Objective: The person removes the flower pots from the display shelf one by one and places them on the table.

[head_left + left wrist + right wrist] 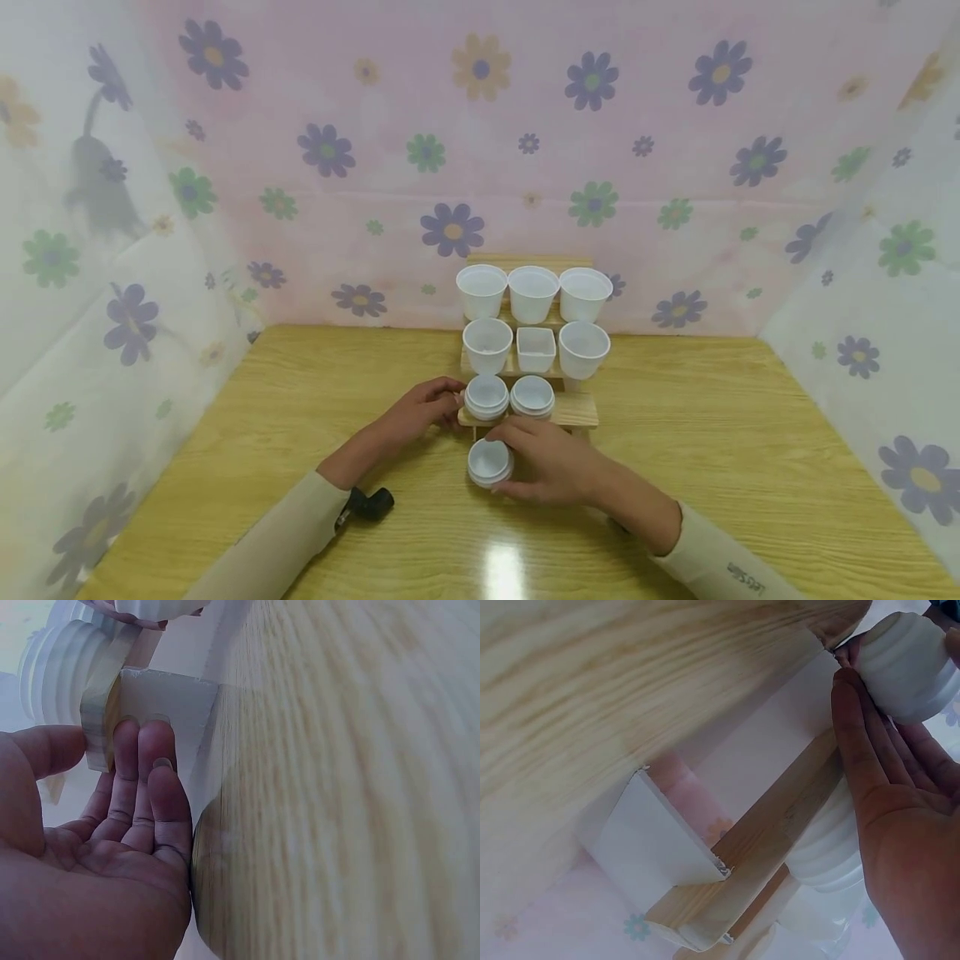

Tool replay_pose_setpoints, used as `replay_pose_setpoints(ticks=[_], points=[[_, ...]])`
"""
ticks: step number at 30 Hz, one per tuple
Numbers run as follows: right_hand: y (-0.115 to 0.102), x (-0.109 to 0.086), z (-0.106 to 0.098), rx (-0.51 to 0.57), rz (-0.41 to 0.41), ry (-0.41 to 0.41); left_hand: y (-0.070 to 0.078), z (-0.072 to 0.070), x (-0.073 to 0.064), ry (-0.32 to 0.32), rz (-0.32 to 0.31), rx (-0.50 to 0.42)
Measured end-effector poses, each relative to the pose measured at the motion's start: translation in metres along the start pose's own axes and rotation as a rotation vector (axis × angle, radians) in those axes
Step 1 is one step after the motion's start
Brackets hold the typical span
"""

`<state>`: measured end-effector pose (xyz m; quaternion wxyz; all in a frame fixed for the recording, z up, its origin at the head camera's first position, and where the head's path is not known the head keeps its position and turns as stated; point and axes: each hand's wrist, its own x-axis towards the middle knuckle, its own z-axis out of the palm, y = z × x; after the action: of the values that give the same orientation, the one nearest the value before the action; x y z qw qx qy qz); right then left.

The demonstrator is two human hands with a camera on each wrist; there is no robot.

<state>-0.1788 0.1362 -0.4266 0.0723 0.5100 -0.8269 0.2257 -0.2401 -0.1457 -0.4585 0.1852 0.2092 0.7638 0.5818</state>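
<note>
My right hand (pixel 555 462) grips a small white ridged pot (pixel 489 461) between thumb and fingers, in front of the lowest step of a tiered wooden stand (pixel 577 410). The right wrist view shows the same pot (pixel 904 667) at the fingertips. At the stand's left end, my left hand (pixel 420 408) pinches the low step, its thumb against the board (pixel 97 724) and its fingers beneath. Two similar white pots, a left one (pixel 486 398) and a right one (pixel 532 397), sit on that step; its right end is bare wood.
Higher up the stand, the middle step holds two round cups and a square white cup (pixel 536 350) between them. Three white cups (pixel 533 293) line the top step. Behind the wooden table (pixel 690 467) hangs a flowered cloth (pixel 375 192). A black object (pixel 371 504) is at my left wrist.
</note>
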Motion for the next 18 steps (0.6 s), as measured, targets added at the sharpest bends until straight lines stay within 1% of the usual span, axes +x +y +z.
replay_pose_setpoints(ticks=[6,12,18], points=[[-0.0015,0.0005,0.0019,-0.005,0.024,-0.026,-0.0006,0.0009,-0.0017,-0.005,0.007,-0.005],[-0.0028,0.0005,0.0011,-0.019,0.048,-0.064,-0.0003,0.0007,-0.0014,-0.003,0.001,0.002],[-0.0031,0.0032,0.0017,-0.023,0.035,-0.067,0.0026,0.0005,-0.0012,0.001,0.012,-0.003]])
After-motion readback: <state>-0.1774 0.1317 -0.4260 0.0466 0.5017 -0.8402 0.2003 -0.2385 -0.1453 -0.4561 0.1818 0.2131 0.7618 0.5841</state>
